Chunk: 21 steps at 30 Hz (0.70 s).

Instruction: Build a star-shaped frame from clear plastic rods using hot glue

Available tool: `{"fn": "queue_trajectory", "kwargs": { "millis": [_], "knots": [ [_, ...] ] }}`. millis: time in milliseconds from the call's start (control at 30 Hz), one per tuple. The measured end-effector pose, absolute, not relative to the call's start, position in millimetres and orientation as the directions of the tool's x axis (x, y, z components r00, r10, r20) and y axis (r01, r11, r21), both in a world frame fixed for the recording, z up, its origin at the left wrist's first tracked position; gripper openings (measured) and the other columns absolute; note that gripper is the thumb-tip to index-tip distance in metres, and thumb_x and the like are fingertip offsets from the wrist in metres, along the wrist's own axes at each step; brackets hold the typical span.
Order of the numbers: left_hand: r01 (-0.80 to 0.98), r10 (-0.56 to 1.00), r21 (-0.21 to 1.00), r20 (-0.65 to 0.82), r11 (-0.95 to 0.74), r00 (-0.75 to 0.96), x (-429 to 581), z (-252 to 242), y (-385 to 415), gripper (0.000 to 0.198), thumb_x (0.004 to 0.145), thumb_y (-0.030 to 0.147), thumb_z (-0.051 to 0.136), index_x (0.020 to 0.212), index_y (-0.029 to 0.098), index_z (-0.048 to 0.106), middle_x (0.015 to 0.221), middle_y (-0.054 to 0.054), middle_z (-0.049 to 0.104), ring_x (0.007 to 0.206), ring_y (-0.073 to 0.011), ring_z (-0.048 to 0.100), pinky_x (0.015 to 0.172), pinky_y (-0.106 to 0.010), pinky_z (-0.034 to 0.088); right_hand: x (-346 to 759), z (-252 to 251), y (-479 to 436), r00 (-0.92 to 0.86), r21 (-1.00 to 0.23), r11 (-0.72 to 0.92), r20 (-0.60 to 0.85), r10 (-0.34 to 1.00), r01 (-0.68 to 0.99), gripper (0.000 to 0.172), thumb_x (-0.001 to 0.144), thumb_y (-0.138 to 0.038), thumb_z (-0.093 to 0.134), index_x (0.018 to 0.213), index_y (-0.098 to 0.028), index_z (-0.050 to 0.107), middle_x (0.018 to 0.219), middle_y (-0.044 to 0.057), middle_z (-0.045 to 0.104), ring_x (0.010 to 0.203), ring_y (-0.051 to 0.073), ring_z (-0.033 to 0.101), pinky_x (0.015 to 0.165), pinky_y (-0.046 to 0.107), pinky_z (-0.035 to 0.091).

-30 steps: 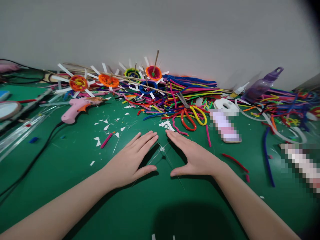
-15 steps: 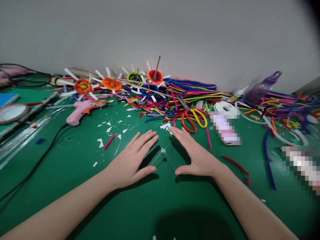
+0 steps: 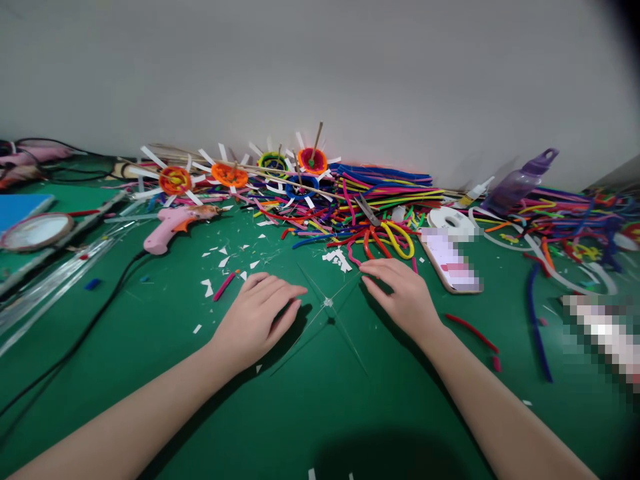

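A cross of thin clear strands (image 3: 328, 303) with a small whitish lump at its middle lies on the green table between my hands. My left hand (image 3: 263, 317) is left of the cross, holding nothing. Its fingers are half bent, with a small gap between index finger and thumb. My right hand (image 3: 403, 293) is on the other side. Its index finger and thumb come together at the end of the upper right strand, which they appear to pinch. White paper scraps (image 3: 337, 259) and a pink pipe-cleaner piece (image 3: 225, 287) lie near my fingers.
Scissors (image 3: 390, 239), a tape roll (image 3: 451, 222) and a phone (image 3: 453, 263) lie beyond my right hand. A pink glue gun (image 3: 170, 227) with its cord is at the left. Small woven wheels (image 3: 230, 175) and piled pipe cleaners (image 3: 390, 180) line the wall. A purple bottle (image 3: 520, 180) leans there.
Both hands have drawn apart from over the cross, and their spread fingers have bent in. My right finger and thumb have come together at a strand's end. The view has shifted slightly.
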State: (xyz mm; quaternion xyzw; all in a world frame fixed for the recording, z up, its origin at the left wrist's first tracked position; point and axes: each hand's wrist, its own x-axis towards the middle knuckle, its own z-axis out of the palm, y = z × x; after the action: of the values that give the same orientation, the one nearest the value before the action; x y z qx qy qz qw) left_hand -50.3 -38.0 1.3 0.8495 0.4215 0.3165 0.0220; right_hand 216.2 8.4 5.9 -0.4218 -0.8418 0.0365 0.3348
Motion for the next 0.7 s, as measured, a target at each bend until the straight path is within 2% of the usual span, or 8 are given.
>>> {"fn": "queue_trajectory", "kwargs": {
  "millis": [167, 300, 433, 567, 700],
  "knots": [
    [0.702, 0.688, 0.268, 0.591, -0.66, 0.421, -45.1, -0.1, -37.5, 0.021, 0.084, 0.014, 0.054, 0.103, 0.021, 0.055, 0.092, -0.001, 0.066, 0.082, -0.0135, 0.058, 0.082, -0.034, 0.041, 222.5, 3.7, 15.5, -0.301, -0.339, 0.542, 0.556, 0.775, 0.769, 0.016, 0.082, -0.022, 0.057, 0.095, -0.021, 0.066, 0.092, 0.004, 0.069, 0.091, 0.022, 0.062, 0.083, 0.041, 0.048],
    [0.707, 0.621, 0.166, 0.639, -0.687, 0.454, -39.4, 0.7, -31.2, 0.025, 0.082, 0.016, 0.059, 0.106, 0.021, 0.056, 0.099, -0.002, 0.067, 0.09, -0.0146, 0.059, 0.086, -0.035, 0.041, 227.5, -0.3, 19.1, -0.327, -0.298, 0.498, 0.473, 0.818, 0.815, 0.018, 0.079, -0.026, 0.061, 0.096, -0.019, 0.066, 0.091, 0.005, 0.069, 0.087, 0.023, 0.062, 0.08, 0.04, 0.047],
    [0.657, 0.558, 0.124, 0.655, -0.744, 0.509, -34.0, 1.4, -22.9, 0.026, 0.081, 0.019, 0.062, 0.106, 0.021, 0.056, 0.101, -0.002, 0.068, 0.095, -0.0143, 0.06, 0.089, -0.034, 0.04, 230.9, -5.3, 23.2, -0.335, -0.286, 0.486, 0.443, 0.832, 0.826, 0.012, 0.082, -0.024, 0.058, 0.089, -0.019, 0.067, 0.089, 0.004, 0.07, 0.085, 0.02, 0.062, 0.079, 0.037, 0.044],
    [0.62, 0.507, 0.105, 0.688, -0.778, 0.519, -29.5, 0.9, -17.3, 0.025, 0.08, 0.019, 0.064, 0.104, 0.022, 0.058, 0.097, 0.0, 0.069, 0.091, -0.0123, 0.062, 0.093, -0.037, 0.037, 231.7, -7.2, 25.7, -0.309, -0.327, 0.454, 0.41, 0.858, 0.829, 0.009, 0.082, -0.024, 0.059, 0.083, -0.02, 0.067, 0.081, 0.002, 0.069, 0.076, 0.018, 0.062, 0.073, 0.032, 0.043],
    [0.6, 0.464, 0.081, 0.718, -0.796, 0.519, -26.6, 2.5, -16.4, 0.022, 0.078, 0.016, 0.066, 0.098, 0.023, 0.06, 0.09, 0.002, 0.07, 0.084, -0.0117, 0.063, 0.093, -0.038, 0.037, 231.8, -7.5, 26.4, -0.244, -0.306, 0.376, 0.393, 0.887, 0.875, 0.006, 0.08, -0.022, 0.06, 0.081, -0.02, 0.065, 0.078, 0.0, 0.068, 0.066, 0.015, 0.059, 0.069, 0.031, 0.041]
  ]
}}
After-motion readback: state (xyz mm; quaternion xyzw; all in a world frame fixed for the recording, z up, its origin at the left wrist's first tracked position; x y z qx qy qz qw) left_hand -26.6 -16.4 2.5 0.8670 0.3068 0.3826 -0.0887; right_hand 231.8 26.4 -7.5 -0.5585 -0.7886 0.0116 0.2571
